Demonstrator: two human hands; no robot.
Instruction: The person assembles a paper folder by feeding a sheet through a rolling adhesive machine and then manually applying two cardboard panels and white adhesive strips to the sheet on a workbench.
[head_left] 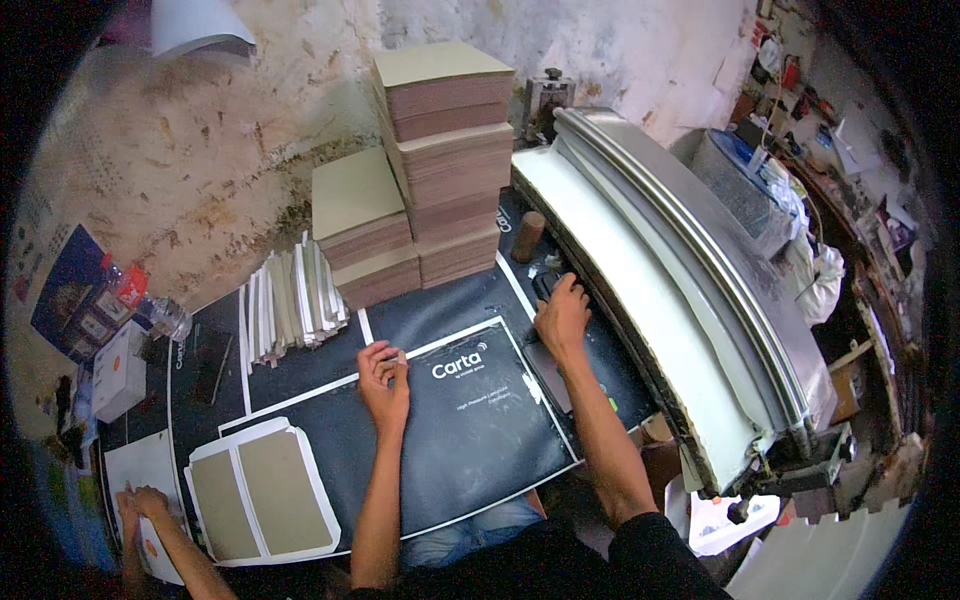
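My left hand (383, 385) is raised over the dark printed sheet (450, 430) that covers the table. Its fingers are loosely bent, with the thumb apart, and I see nothing held in it. Farther right, my right hand (563, 318) reaches down beside the long white roller machine. Its fingers close over a small black object (543, 284), mostly hidden under them. A brown cylinder (528, 237) stands just beyond that hand. Left of my left forearm lies a white-edged sheet carrying two grey-brown boards (285, 490), with a narrow white strip between them.
Tall stacks of cut board (450, 160) stand against the wall. A fanned pile of narrow strips (292, 305) lies left of them. The curved-looking machine (640, 290) bounds the right side. A co-worker's hands (142, 503) rest on a white panel at lower left, near a white box (120, 372).
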